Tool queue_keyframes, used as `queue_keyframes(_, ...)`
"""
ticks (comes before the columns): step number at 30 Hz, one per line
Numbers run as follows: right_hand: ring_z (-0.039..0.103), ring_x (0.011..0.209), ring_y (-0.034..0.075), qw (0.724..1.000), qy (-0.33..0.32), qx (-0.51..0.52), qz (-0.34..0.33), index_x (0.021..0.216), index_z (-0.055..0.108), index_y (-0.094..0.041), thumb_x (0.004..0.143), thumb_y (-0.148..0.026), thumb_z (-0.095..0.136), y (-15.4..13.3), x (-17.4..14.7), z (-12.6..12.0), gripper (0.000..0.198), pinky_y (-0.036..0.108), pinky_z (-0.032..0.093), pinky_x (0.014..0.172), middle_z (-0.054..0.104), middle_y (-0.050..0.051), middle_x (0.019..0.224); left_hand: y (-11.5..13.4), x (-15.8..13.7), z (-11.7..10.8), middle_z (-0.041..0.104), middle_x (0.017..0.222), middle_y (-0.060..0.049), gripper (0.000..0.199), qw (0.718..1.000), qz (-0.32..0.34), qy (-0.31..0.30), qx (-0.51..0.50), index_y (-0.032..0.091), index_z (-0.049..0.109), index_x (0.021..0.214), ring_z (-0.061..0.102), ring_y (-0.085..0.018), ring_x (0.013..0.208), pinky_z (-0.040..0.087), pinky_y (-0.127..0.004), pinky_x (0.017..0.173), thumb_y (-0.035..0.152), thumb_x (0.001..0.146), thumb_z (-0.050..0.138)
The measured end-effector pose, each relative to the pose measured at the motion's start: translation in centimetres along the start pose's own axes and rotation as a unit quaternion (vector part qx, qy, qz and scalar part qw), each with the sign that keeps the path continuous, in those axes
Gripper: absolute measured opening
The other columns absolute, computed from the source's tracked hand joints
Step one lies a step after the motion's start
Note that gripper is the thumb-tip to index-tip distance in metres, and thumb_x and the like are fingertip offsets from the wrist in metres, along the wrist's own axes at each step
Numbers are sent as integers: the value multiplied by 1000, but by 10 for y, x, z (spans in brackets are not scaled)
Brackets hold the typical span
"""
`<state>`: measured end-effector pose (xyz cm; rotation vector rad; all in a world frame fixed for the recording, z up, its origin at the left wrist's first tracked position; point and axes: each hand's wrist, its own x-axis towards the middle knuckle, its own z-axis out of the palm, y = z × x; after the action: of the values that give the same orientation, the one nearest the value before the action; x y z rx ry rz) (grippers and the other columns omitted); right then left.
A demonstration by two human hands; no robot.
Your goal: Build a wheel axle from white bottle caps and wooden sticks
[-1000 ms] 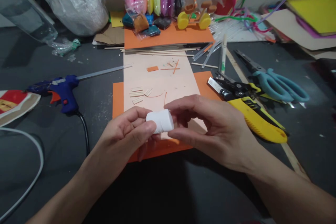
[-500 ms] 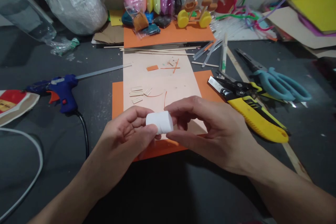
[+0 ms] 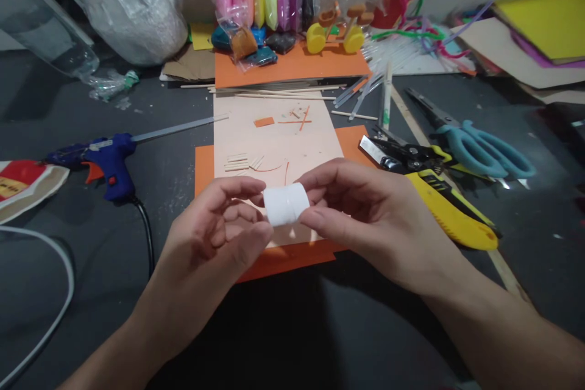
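A small white cylinder [image 3: 287, 204], wrapped like a short paper roll with a seam round its middle, is held on its side above the paper. My right hand [image 3: 365, 219] grips its right end between thumb and fingers. At the left end, my left hand [image 3: 219, 225] has thumb and forefinger apart, their tips close to or just touching the rim. Below lies a pale paper sheet [image 3: 278, 146] over orange card [image 3: 287, 262], with short stick pieces [image 3: 236, 163] and an orange scrap [image 3: 264, 122] on it.
A blue glue gun [image 3: 114, 161] lies left with its cable. Blue-handled scissors [image 3: 484, 143], pliers [image 3: 411, 152] and a yellow cutter [image 3: 450, 210] lie right. Behind are bagged clay [image 3: 269, 9], a yellow-wheeled model [image 3: 336, 36], a silver pot [image 3: 137, 18] and pipe cleaners [image 3: 411, 33].
The white cylinder has shifted slightly right and up. My right fingers have closed on its right end, while my left thumb has come off its side.
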<state>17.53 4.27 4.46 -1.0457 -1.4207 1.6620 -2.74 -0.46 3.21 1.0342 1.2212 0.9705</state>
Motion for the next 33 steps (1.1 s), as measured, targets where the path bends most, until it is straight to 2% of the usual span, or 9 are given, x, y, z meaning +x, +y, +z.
queue_keyframes(4, 53, 59, 6, 998, 19, 41, 49, 89, 65, -14, 79, -17, 79, -1, 2, 4, 17, 12, 40, 51, 61, -4, 69, -5, -4, 3, 62, 111, -3, 44, 980, 114, 68, 148, 31, 59, 121, 59, -13, 75, 53, -26, 66, 28, 81, 78)
queue_keyframes(9, 52, 53, 6, 988, 30, 111, 100, 86, 57, -17, 78, -21, 81, 4, 0, 17, 26, 14, 39, 48, 61, -5, 64, -13, -1, 7, 58, 114, -2, 52, 917, 235, 109, 302, 27, 54, 120, 58, -15, 85, 53, -29, 76, 28, 76, 82)
queue_keyframes(15, 48, 54, 6, 984, 39, 113, 133, 84, 55, -18, 70, -36, 90, 9, -2, 31, 42, 16, 34, 48, 56, -7, 61, -16, 1, 8, 61, 111, -2, 36, 895, 257, 118, 344, 25, 55, 114, 61, -16, 92, 54, -27, 75, 27, 84, 74)
queue_keyframes(19, 47, 54, 7, 988, 34, 79, 128, 84, 56, -17, 70, -44, 89, 10, -3, 31, 45, 17, 34, 48, 55, -6, 63, -15, -1, 6, 63, 112, -3, 40, 888, 266, 125, 353, 26, 56, 118, 64, -17, 91, 56, -30, 77, 22, 83, 74)
queue_keyframes(22, 51, 57, 10, 997, 50, -10, 64, 89, 59, -18, 77, -42, 84, 14, -5, 26, 37, 19, 36, 48, 58, -3, 68, -14, -2, 5, 64, 114, -5, 41, 900, 259, 117, 329, 26, 58, 119, 65, -19, 94, 57, -34, 82, 19, 82, 73)
queue_keyframes(24, 53, 59, 10, 990, 75, -112, -37, 96, 62, -19, 84, -33, 80, 17, -6, 21, 26, 21, 40, 50, 61, -2, 73, -13, -1, 5, 64, 117, -6, 39, 920, 241, 119, 285, 27, 58, 120, 65, -22, 101, 57, -39, 89, 21, 84, 72)
queue_keyframes(28, 60, 76, 13, 912, 72, -291, -279, 111, 65, -19, 92, -15, 70, 19, -9, 11, 20, 25, 50, 63, 64, 4, 91, -13, -2, 5, 64, 120, -9, 39, 942, 222, 116, 222, 27, 57, 121, 64, -27, 111, 55, -47, 99, 25, 85, 71)
queue_keyframes(30, 62, 86, 15, 884, 56, -327, -328, 115, 66, -17, 94, -9, 65, 18, -11, 9, 23, 26, 53, 70, 63, 7, 98, -14, -2, 5, 63, 122, -9, 38, 941, 233, 113, 220, 28, 57, 121, 62, -26, 115, 54, -46, 101, 23, 86, 71)
queue_keyframes(33, 63, 88, 15, 872, 58, -346, -340, 115, 66, -16, 93, -7, 65, 16, -12, 8, 23, 26, 55, 74, 64, 7, 98, -14, -3, 4, 60, 123, -8, 41, 933, 260, 104, 227, 27, 56, 122, 59, -26, 118, 51, -45, 103, 17, 85, 70)
